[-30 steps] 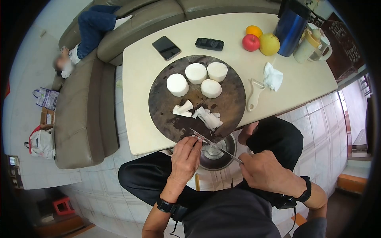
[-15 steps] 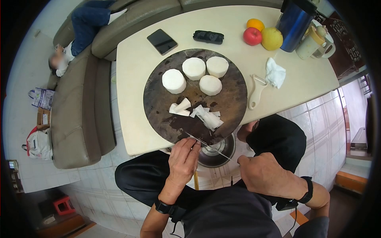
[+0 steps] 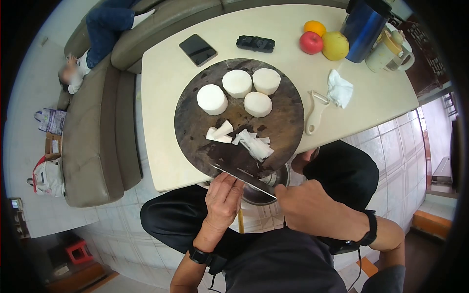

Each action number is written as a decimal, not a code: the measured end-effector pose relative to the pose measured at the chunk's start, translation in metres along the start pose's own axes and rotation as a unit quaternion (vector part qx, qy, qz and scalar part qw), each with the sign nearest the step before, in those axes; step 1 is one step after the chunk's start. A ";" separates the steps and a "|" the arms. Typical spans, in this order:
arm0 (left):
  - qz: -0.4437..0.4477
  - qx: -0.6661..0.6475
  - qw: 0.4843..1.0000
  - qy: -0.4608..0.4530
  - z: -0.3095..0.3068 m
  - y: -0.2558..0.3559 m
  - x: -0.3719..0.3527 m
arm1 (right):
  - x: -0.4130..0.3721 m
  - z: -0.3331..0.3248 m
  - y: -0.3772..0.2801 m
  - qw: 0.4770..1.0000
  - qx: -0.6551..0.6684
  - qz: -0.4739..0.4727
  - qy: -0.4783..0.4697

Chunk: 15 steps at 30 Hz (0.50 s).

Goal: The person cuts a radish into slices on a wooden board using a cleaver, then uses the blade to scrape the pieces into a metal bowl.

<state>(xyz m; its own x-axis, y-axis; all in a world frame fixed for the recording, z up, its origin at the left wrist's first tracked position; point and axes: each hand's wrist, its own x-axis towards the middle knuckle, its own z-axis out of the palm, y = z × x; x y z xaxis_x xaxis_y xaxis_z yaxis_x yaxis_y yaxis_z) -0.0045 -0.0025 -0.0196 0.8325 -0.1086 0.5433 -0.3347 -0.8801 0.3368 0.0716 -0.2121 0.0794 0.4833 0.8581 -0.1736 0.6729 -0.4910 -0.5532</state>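
Note:
My right hand [image 3: 308, 207] is closed around the handle of a kitchen knife [image 3: 251, 182], whose blade slants left over the near edge of a round dark chopping board [image 3: 195, 132]. My left hand [image 3: 223, 198] is at that edge, fingers bent and pressed together against the near side of the blade. What it pinches is hidden. Beyond the blade lie a pile of thin white strips [image 3: 255, 146] and a few thicker white wedges [image 3: 220, 133]. Several thick, peeled white radish rounds [image 3: 212, 99] stand on the far half of the board.
A peeler [image 3: 315, 117] and crumpled tissue [image 3: 339, 89] lie right of the board. Behind are a phone [image 3: 197, 50], a black case [image 3: 255, 44], fruit [image 3: 335, 46], a blue flask [image 3: 364, 31] and a jug [image 3: 386, 53]. A metal bowl [image 3: 261, 196] sits below the table edge. Someone lies on the sofa [image 3: 93, 146].
The knife and my right hand have shifted left, so the blade now reaches past my left fingertips. A thin white sliver by those fingers is no longer visible.

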 end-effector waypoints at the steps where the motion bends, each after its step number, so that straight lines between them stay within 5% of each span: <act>1: 0.001 0.002 1.000 0.001 0.001 0.000 -0.001 | 0.004 0.002 -0.001 1.000 -0.012 -0.004 0.010; 15: 0.003 -0.022 1.000 0.007 0.002 -0.002 0.000 | -0.011 -0.004 0.001 0.999 -0.011 0.035 0.021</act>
<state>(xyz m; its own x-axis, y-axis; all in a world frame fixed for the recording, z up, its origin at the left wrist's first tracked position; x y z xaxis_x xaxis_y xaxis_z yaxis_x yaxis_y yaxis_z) -0.0029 -0.0019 -0.0213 0.8239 -0.1075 0.5564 -0.3599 -0.8577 0.3672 0.0696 -0.2225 0.0836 0.5525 0.8146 -0.1766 0.6490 -0.5533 -0.5221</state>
